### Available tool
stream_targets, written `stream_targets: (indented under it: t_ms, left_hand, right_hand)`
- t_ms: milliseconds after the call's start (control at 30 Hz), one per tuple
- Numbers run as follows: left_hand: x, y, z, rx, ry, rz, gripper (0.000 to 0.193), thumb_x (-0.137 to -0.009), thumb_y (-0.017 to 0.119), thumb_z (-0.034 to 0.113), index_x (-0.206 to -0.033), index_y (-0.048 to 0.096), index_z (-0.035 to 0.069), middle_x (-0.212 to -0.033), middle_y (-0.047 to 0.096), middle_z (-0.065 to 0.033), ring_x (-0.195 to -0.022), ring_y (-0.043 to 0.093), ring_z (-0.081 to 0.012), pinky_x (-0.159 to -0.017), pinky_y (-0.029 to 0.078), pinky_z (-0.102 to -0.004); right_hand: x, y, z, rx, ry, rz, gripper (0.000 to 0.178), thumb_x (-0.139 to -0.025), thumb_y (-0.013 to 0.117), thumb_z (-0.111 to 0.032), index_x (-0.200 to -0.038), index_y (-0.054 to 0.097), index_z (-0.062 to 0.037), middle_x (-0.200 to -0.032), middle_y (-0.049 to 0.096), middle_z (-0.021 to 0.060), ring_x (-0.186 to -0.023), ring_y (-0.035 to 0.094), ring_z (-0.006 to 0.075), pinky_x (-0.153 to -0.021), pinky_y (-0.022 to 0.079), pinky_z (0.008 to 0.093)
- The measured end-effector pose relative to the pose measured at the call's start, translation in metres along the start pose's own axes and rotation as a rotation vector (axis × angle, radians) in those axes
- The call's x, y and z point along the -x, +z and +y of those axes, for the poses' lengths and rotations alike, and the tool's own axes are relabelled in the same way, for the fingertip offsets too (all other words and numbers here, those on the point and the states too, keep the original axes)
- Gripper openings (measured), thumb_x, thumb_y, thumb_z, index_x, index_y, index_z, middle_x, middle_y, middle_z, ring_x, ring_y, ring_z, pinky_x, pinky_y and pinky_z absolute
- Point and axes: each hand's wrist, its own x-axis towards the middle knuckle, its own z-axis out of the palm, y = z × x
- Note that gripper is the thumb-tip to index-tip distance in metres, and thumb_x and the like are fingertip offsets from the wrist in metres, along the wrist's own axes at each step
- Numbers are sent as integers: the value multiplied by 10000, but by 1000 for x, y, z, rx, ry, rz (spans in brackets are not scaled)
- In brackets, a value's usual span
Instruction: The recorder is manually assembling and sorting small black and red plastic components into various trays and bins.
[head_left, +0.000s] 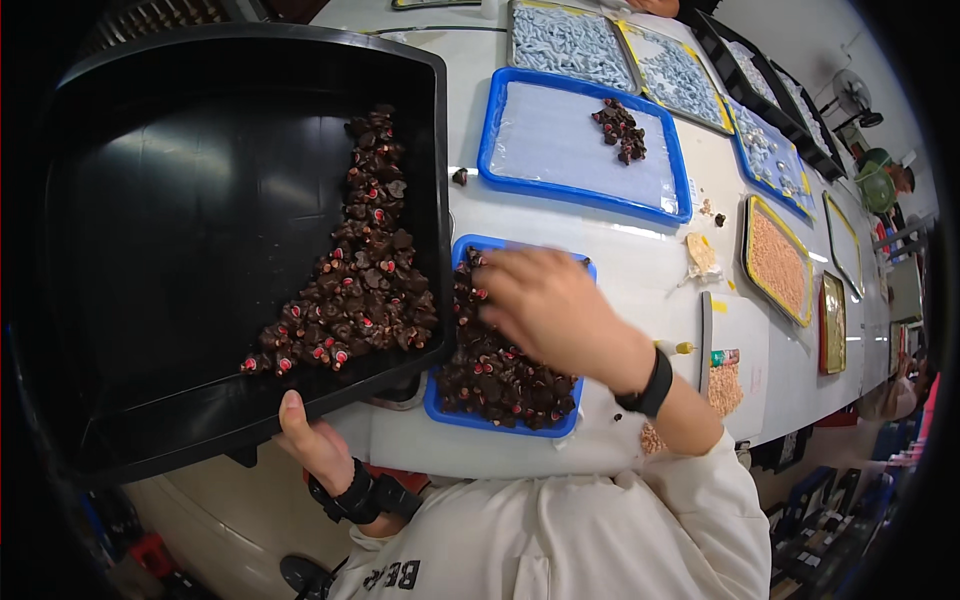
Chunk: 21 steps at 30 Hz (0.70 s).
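At the left is a large black bin point(180, 230), tilted so that a heap of small dark brown pieces point(370, 265) with pink-red spots lies along its right and near sides. My left hand point(315, 440) grips the bin's near rim, thumb over the edge and the other fingers hidden beneath. Beside the bin, a small blue tray point(562, 428) is filled with more of these brown pieces point(500, 380). Over the tray's far part reaches my right hand point(550, 305), its fingers curved down and blurred by motion. Whether they hold a piece is not visible.
Beyond lies a larger blue tray point(490, 120) with a small brown cluster point(620, 130). Trays of grey-blue pieces point(575, 48) stand at the back, and a tray of orange-pink pieces point(778, 258) at the right. A crumpled wrapper point(702, 256) lies on the white table point(640, 275).
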Motion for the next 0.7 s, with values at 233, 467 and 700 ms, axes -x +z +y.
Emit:
stream_targets:
  t_ms: [233, 467, 700]
  left_hand:
    - [-3, 4, -1, 0, 87, -68, 490, -811, 550, 169, -1243, 432, -31, -1194, 498, -96, -1054, 506, -186, -920, 416, -317]
    - [-5, -4, -6, 34, 68, -28, 485, -806, 536, 136, -1250, 430, -28, -1204, 495, -94, -1060, 506, -192, -925, 423, -321]
    - [-10, -12, -8, 68, 18, -27, 479, -808, 531, 137, -1246, 431, -28, -1191, 497, -87, -1050, 507, -182, -918, 426, -316]
  right_hand:
    - [-123, 61, 103, 128, 153, -65, 163, -775, 535, -56, -917, 616, -54, -894, 644, 140, -841, 641, 326, -680, 526, 418]
    - [-149, 91, 87, 338, 338, -265, 136, -775, 578, -112, -844, 695, -125, -901, 677, 87, -865, 659, 263, -683, 535, 359]
    - [-121, 56, 58, 305, 198, -114, 101, -711, 614, -71, -805, 648, -56, -836, 651, 145, -811, 656, 290, -654, 535, 365]
